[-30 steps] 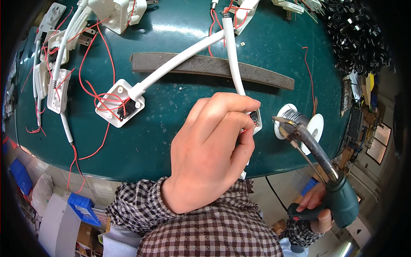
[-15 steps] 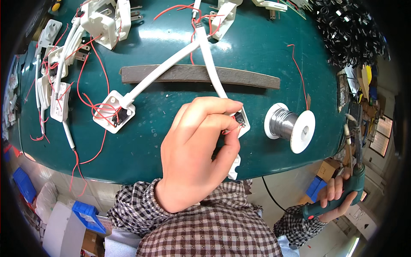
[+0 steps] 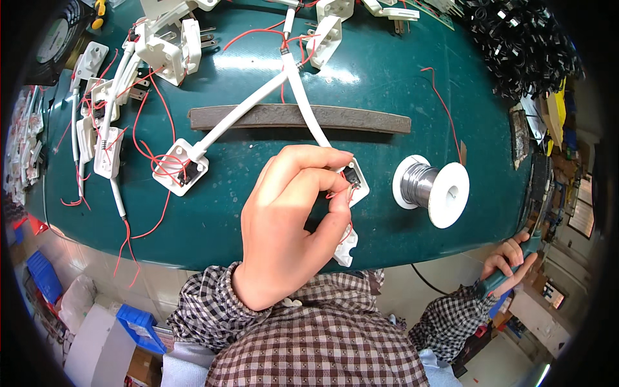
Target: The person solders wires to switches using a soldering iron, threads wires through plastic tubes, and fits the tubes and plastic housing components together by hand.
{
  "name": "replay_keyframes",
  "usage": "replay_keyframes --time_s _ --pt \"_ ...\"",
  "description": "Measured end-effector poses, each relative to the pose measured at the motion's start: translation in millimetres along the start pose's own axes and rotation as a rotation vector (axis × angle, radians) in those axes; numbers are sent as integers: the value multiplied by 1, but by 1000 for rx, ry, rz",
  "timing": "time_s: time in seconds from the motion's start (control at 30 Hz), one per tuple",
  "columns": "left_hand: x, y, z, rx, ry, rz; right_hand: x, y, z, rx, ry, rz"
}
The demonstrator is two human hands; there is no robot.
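My left hand [image 3: 280, 226] is closed in a pinch over a white plastic housing [image 3: 362, 188] at the table's middle. Its thumb and index fingertips hold a thin red wire [image 3: 331, 195] beside the black part inside that housing. A white cable [image 3: 303, 106] runs up from the housing, and a white cover piece [image 3: 347, 250] lies below it, near the front edge. Off the table's right front corner, my right hand [image 3: 508, 259] grips the green handle of a soldering iron [image 3: 495, 282]; its tip is hard to make out.
A spool of solder wire [image 3: 449, 195] lies right of the housing. Behind it stretches a dark bar [image 3: 361, 119] under the cables. Another wired housing [image 3: 182, 169] sits left; several more crowd the far left. Black parts [image 3: 516, 45] are heaped at the far right.
The soldering iron and my right hand have moved slightly up and turned. My left hand keeps its pinch on the red wire. The whole view has shifted a little.
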State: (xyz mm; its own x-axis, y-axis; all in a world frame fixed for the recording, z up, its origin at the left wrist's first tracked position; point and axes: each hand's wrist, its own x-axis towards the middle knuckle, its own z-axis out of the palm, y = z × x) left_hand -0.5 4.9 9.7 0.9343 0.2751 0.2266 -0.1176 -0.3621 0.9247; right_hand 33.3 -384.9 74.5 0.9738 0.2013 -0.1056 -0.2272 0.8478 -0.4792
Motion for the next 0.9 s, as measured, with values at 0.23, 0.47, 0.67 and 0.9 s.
replay_keyframes --time_s 0.23,0.47,0.67,0.9 --pt "-2 3 -3 46 -10 -20 26 -3 -53 240 -28 -22" --pt "-2 5 -1 85 -35 21 36 -2 -69 176 -74 -50" --pt "-5 7 2 151 7 88 37 -2 -73 137 -103 -79" --pt "-15 52 9 353 -8 -163 37 -3 -76 158 -153 -82"
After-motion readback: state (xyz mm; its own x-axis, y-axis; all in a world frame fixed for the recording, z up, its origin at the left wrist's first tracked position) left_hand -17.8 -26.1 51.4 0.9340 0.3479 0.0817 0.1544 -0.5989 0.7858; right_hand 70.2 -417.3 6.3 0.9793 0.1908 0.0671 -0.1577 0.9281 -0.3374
